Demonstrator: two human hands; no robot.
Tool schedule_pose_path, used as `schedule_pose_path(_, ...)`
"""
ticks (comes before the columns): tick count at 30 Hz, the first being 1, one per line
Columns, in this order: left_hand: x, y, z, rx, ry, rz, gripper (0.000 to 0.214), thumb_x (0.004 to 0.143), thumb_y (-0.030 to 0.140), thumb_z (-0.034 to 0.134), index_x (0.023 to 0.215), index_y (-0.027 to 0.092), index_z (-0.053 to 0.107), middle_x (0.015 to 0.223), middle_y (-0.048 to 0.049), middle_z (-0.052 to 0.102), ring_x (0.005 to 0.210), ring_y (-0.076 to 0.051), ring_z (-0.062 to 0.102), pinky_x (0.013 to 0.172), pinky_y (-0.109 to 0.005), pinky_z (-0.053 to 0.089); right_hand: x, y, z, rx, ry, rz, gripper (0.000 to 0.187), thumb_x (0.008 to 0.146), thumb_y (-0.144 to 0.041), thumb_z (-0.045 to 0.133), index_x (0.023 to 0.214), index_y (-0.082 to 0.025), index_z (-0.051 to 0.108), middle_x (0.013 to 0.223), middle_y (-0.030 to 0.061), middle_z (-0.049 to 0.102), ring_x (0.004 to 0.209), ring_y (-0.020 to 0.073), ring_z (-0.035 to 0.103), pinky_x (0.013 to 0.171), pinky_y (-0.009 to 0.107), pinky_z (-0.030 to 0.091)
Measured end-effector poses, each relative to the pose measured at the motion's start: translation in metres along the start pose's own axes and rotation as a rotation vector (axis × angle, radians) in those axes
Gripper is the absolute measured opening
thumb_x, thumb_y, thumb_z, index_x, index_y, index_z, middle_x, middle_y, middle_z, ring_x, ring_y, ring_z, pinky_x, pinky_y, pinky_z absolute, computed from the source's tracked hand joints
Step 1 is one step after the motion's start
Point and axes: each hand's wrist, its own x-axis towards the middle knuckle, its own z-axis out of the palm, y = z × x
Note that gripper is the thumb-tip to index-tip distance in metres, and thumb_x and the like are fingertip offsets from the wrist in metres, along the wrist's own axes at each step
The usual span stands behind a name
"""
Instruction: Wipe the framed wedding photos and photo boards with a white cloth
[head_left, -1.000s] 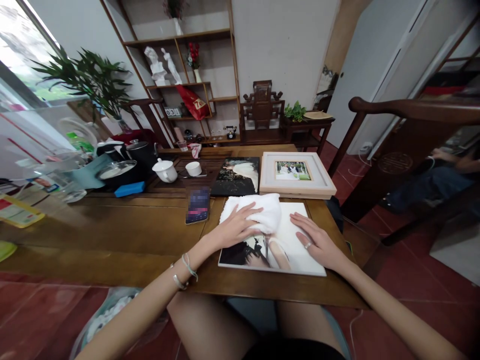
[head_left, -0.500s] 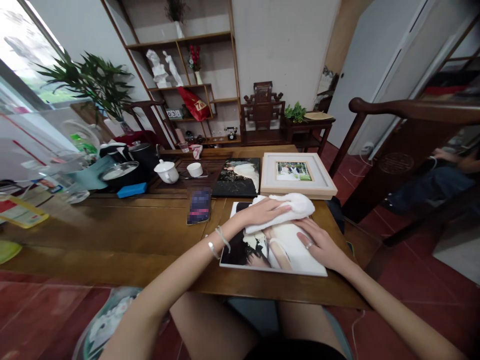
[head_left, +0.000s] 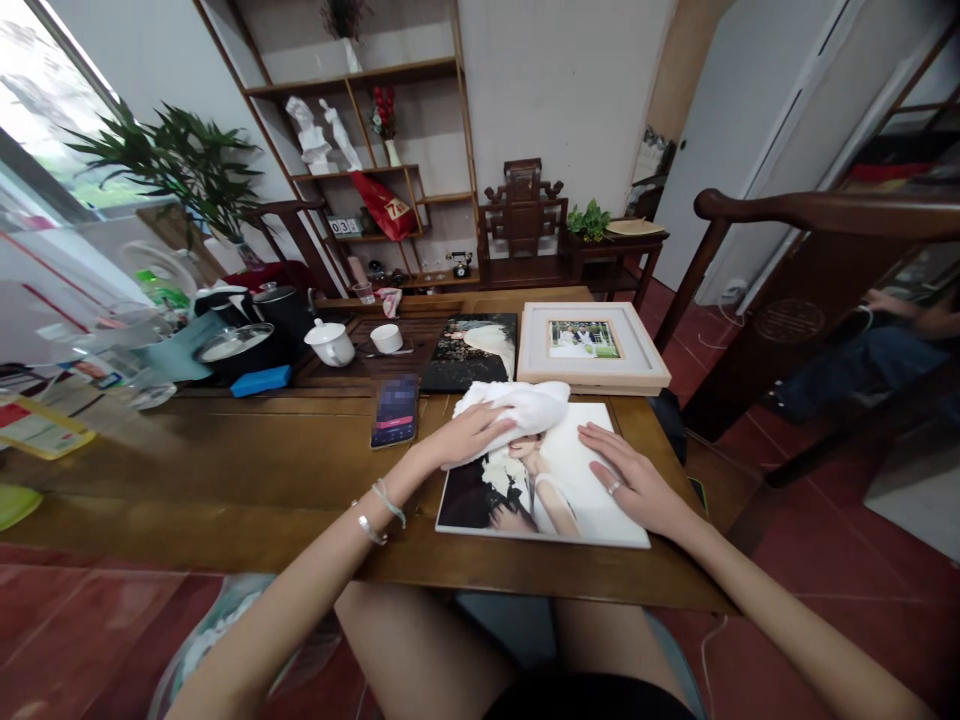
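Observation:
My left hand (head_left: 478, 434) lies over a bunched white cloth (head_left: 536, 402), pressing it onto the upper left of a photo panel (head_left: 570, 490). Part of the picture is hidden beneath cloth and fingers. The panel is flat near the table's front edge and shows a figure in white beside a dark area. My right hand (head_left: 634, 480) rests on its white right side, fingers stretched out and holding nothing. Behind it are a dark photo panel (head_left: 470, 355) with a white gown and a pale framed photo (head_left: 585, 340). To the left lies a phone (head_left: 394, 410) with a lit screen.
On the wooden table (head_left: 315, 480) stand a white lidded teapot (head_left: 330, 343), a small white cup (head_left: 386, 338), a blue block (head_left: 261, 380) and a dark kettle (head_left: 283, 312). A wooden chair (head_left: 787, 260) stands at the right, near another person's legs.
My left hand has slid the white cloth leftward across the panel, uncovering more of its upper right. My right hand stays on the right side.

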Motion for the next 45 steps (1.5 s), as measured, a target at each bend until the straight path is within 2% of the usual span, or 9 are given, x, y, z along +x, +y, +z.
schedule_pose_path(3,-0.024,0.005,-0.002,0.084,0.025,-0.044,0.043,0.099,0.042,0.029,0.125,0.018,0.054,0.138,-0.0092,0.049,0.131,-0.022,0.040,0.110,-0.040,0.029,0.000,0.000,0.001,-0.001,0.011,-0.002,0.039,0.093,-0.029,0.043,0.132,-0.026,0.049,0.139,0.0075,0.050,0.134,0.0243,0.038,0.111,0.052,0.033)
schedule_pose_path(8,-0.058,0.063,0.020,0.205,-0.100,0.025,0.032,0.096,0.038,0.039,0.109,0.025,0.065,0.145,-0.0028,0.042,0.142,-0.028,0.020,0.112,-0.057,0.016,0.000,0.001,0.000,-0.012,0.021,0.007,0.038,0.093,-0.030,0.044,0.130,-0.026,0.051,0.137,0.0076,0.051,0.132,0.0255,0.040,0.110,0.051,0.035)
schedule_pose_path(12,-0.070,0.092,0.029,0.188,-0.137,0.092,0.031,0.095,0.040,0.042,0.115,0.028,0.061,0.148,-0.0008,0.038,0.142,-0.027,0.020,0.112,-0.055,0.019,0.000,0.001,0.000,-0.018,0.002,-0.008,0.040,0.094,-0.027,0.040,0.132,-0.025,0.049,0.138,0.0085,0.051,0.133,0.0258,0.040,0.109,0.052,0.036)
schedule_pose_path(19,-0.029,0.030,0.013,0.211,-0.017,0.014,0.036,0.095,0.041,0.041,0.121,0.025,0.059,0.146,-0.0066,0.040,0.141,-0.025,0.024,0.114,-0.053,0.013,0.000,-0.001,0.000,0.004,0.005,0.008,0.039,0.094,-0.030,0.043,0.132,-0.027,0.050,0.138,0.0066,0.051,0.134,0.0244,0.038,0.111,0.051,0.033)
schedule_pose_path(22,-0.017,0.019,0.014,0.248,0.012,0.001,0.036,0.096,0.040,0.039,0.122,0.025,0.059,0.147,-0.0059,0.038,0.141,-0.025,0.021,0.113,-0.054,0.015,0.000,-0.002,0.000,0.004,0.006,0.008,0.039,0.094,-0.031,0.043,0.132,-0.026,0.050,0.138,0.0076,0.050,0.134,0.0245,0.039,0.110,0.052,0.034)
schedule_pose_path(31,-0.045,0.065,0.032,0.313,-0.069,-0.008,0.031,0.095,0.038,0.041,0.106,0.024,0.067,0.150,-0.0035,0.032,0.142,-0.031,0.016,0.108,-0.063,0.019,0.001,-0.002,0.000,0.012,0.016,0.011,0.039,0.093,-0.030,0.044,0.132,-0.027,0.050,0.137,0.0065,0.051,0.133,0.0254,0.039,0.110,0.054,0.033)
schedule_pose_path(36,-0.064,0.094,0.041,0.283,-0.087,0.068,0.030,0.095,0.036,0.043,0.118,0.029,0.060,0.152,-0.0013,0.028,0.143,-0.032,0.013,0.108,-0.064,0.021,0.000,0.001,0.001,-0.018,0.011,0.012,0.036,0.093,-0.028,0.043,0.126,-0.022,0.055,0.136,0.0104,0.052,0.132,0.0263,0.040,0.109,0.051,0.036)
schedule_pose_path(39,-0.064,0.092,0.040,0.274,-0.094,0.066,0.029,0.095,0.035,0.043,0.118,0.029,0.060,0.152,-0.0010,0.029,0.142,-0.030,0.016,0.108,-0.062,0.022,-0.001,0.002,0.001,-0.022,0.013,0.009,0.035,0.093,-0.028,0.042,0.126,-0.022,0.055,0.136,0.0109,0.052,0.132,0.0264,0.040,0.109,0.052,0.036)
schedule_pose_path(45,-0.038,0.057,0.027,0.304,-0.051,-0.092,0.032,0.095,0.039,0.042,0.111,0.023,0.065,0.152,-0.0050,0.028,0.142,-0.031,0.019,0.109,-0.063,0.019,0.001,-0.002,0.000,0.000,0.004,-0.002,0.039,0.094,-0.029,0.043,0.133,-0.027,0.049,0.139,0.0072,0.050,0.134,0.0251,0.038,0.109,0.053,0.034)
